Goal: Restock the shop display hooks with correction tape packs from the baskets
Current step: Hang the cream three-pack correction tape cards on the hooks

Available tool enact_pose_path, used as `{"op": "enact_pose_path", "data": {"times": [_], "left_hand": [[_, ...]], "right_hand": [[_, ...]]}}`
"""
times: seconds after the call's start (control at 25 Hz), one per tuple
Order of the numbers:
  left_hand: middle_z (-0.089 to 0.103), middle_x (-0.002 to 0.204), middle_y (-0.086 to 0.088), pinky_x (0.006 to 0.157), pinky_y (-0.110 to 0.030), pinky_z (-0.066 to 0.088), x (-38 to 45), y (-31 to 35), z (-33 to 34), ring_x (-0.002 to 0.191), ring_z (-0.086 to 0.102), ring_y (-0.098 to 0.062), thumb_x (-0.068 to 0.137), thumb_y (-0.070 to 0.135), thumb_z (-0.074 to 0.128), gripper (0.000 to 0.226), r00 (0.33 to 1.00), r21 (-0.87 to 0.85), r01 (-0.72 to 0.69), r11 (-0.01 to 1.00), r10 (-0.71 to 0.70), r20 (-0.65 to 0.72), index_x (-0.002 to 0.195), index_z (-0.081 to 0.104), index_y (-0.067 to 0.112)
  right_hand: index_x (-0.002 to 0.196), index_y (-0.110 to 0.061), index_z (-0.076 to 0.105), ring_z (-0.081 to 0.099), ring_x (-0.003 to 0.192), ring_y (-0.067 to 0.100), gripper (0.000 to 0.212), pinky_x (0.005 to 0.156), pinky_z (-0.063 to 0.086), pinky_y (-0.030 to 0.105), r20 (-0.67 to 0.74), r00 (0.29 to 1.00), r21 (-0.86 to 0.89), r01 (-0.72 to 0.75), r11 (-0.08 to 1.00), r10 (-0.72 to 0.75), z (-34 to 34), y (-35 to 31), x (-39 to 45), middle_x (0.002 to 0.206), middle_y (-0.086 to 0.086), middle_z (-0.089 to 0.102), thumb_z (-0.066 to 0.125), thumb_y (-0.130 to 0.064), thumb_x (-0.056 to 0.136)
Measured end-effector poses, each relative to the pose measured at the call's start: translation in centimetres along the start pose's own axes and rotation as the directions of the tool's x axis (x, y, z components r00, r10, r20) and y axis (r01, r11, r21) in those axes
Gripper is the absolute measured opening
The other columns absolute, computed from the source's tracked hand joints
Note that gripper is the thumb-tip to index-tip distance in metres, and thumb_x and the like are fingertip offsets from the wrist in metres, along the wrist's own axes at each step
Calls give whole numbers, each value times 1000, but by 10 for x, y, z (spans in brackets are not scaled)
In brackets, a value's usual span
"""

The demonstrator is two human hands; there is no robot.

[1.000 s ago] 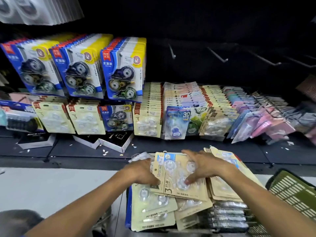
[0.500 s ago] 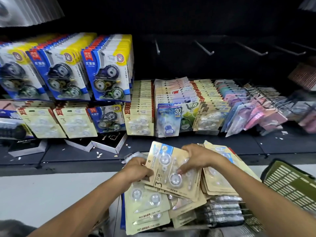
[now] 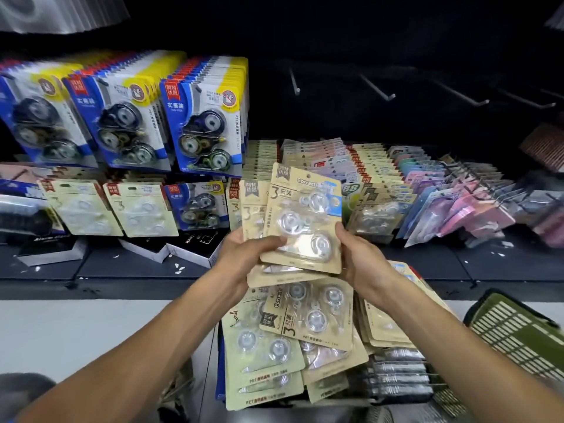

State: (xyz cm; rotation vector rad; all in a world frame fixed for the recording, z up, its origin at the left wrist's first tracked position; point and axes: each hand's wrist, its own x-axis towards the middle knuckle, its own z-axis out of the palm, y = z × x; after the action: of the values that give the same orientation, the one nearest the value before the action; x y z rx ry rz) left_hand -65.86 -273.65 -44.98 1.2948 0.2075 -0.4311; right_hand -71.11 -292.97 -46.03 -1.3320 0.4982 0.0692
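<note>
A small stack of tan correction tape packs (image 3: 302, 221), a second ago still flat on the heap in the basket (image 3: 396, 389), is now raised toward the display, the left hand (image 3: 244, 254) grasping its lower-left corner and the right hand (image 3: 360, 257) its right edge, so hanging looks to be next. At least two packs show in the stack; four bare hooks (image 3: 377, 88) wait above, beside three full rows of blue packs (image 3: 201, 123).

Head view, downward, near hands (image 3: 305, 257)
</note>
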Motion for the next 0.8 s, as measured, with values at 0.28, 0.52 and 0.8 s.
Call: {"op": "enact_pose_path", "data": {"times": [0.28, 0.52, 0.8], "left_hand": [[79, 94, -13, 85, -50, 61, 2, 12, -17, 81, 75, -30, 72, -10, 81, 35, 998, -1, -28, 1000, 27, -63, 99, 69, 9], [79, 98, -13, 83, -48, 62, -2, 24, -12, 88, 76, -31, 60, 12, 85, 53, 999, -106, -13, 994, 17, 31, 111, 70, 7], [75, 93, 8, 61, -22, 55, -5, 77, -17, 73, 71, -3, 90, 14, 76, 17, 925, -134, -313, 940, 270, -268, 103, 69, 24]], "right_hand": [[116, -15, 66, 72, 90, 22, 43, 75, 57, 35, 64, 997, -110, 49, 993, -42, 8, 9, -1, 100, 3, 76, 70, -41, 83], [118, -16, 66, 74, 97, 23, 39, 88, 57, 39, 14, 982, 56, 188, 980, -190, 27, -7, -6, 106, 5, 77, 77, -18, 80], [113, -26, 61, 51, 46, 1, 17, 42, 40, 16, -63, 873, -176, 467, 866, -484, 26, -62, -5, 81, -8, 71, 65, -27, 96]]}}
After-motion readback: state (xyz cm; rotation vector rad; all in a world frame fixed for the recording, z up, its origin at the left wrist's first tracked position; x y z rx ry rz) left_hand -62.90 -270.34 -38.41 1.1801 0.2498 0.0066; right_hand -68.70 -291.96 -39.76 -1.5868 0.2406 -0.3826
